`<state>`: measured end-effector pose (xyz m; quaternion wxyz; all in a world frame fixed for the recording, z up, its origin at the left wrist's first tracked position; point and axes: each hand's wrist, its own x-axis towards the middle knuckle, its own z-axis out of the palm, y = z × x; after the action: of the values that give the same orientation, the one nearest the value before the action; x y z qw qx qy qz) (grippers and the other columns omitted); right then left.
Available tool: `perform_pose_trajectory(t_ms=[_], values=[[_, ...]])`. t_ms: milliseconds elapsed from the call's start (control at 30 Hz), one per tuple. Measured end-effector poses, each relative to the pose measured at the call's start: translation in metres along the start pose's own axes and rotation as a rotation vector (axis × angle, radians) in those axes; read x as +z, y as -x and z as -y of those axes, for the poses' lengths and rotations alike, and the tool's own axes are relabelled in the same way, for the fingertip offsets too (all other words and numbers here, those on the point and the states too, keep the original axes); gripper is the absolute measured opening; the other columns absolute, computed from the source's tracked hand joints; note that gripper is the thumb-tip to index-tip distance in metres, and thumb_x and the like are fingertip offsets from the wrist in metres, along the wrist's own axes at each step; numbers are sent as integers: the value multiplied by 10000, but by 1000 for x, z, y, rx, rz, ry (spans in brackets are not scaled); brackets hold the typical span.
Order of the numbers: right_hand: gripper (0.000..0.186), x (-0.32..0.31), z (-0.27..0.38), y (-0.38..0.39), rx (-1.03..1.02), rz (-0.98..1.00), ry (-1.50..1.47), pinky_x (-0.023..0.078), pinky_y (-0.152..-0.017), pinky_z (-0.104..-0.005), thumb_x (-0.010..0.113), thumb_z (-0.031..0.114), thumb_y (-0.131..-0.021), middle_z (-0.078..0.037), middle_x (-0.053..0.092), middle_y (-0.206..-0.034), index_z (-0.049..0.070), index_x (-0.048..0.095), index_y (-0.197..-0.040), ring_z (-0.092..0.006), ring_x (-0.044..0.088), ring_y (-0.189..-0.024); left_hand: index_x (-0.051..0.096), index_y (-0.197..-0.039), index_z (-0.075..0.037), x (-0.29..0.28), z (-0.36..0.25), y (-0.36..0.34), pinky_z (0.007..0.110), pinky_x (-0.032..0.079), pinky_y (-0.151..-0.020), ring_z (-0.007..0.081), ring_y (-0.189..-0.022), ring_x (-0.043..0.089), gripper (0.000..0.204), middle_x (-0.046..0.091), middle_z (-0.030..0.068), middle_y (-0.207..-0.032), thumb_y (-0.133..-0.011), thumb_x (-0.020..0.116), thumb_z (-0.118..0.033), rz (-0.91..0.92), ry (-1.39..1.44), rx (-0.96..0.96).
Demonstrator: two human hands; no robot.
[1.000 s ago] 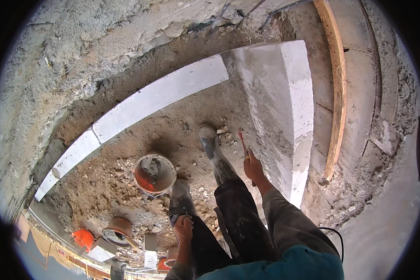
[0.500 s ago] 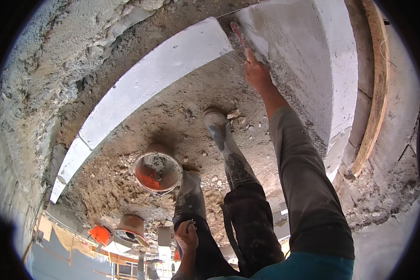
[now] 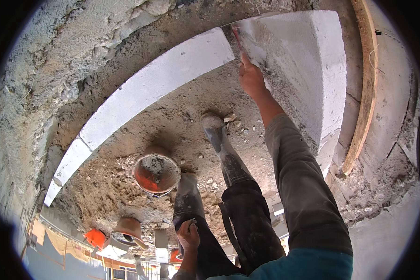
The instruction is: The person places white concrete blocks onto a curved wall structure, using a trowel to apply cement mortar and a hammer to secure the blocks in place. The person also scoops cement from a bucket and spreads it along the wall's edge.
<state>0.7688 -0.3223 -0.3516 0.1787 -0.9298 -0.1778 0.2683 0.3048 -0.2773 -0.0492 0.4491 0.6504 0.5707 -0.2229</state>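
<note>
Looking down from my head, my right hand point(image 3: 251, 78) grips a trowel point(image 3: 238, 41), its blade pressed against the mortared face of the white block wall point(image 3: 308, 70). My left hand point(image 3: 188, 234) rests closed by my thigh; what it holds is unclear. An orange mortar bucket point(image 3: 157, 173) stands beside my boots point(image 3: 214, 133).

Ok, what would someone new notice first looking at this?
Probably the right hand stretched up top, pressing a trowel against the big pale block. Then the orange bucket with grey mortar on the rubble at centre-left, beside the mud-caked boots. The left hand sits low by the knee.
</note>
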Motion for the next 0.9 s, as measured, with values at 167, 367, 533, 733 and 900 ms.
perform_pose_trajectory(t_ms=[167,367,533,733,900], values=[[574,-16,-28,24,208,223,-31,511,-742,-512,486,242,-960,-254,656,-926,256,287,-1499,-424,641,-884,670,-882,24,5,2,-5,342,517,-598,236,-624,661,186,670,138,-738,-830,506,-48,-10,39,-9],[597,-25,-42,133,354,402,36,506,-774,-542,444,248,-953,-285,654,-896,140,231,-1500,-454,646,-820,672,-893,17,0,10,9,309,502,-562,185,-581,634,207,652,111,-687,-838,492,-67,-5,71,-35],[586,-62,-24,247,240,478,-49,482,-816,-548,504,226,-909,-294,642,-943,38,326,-1435,-454,628,-899,670,-893,-2,-6,9,16,265,483,-516,128,-529,586,206,636,70,-670,-879,492,-104,-1,329,-238],[664,-130,62,311,-182,740,-177,477,-842,-491,554,188,-831,-266,560,-1055,25,343,-1438,-410,587,-988,662,-919,-6,2,-12,26,265,543,-655,141,-749,645,186,675,88,-888,-927,527,-135,79,812,-397],[638,-171,168,356,-356,1002,-107,478,-816,-473,562,143,-803,-227,536,-1009,-3,387,-1399,-409,574,-962,621,-1020,-33,16,-57,44,424,514,-922,246,-1093,617,192,629,144,-1183,-944,569,-202,189,1548,-295]])
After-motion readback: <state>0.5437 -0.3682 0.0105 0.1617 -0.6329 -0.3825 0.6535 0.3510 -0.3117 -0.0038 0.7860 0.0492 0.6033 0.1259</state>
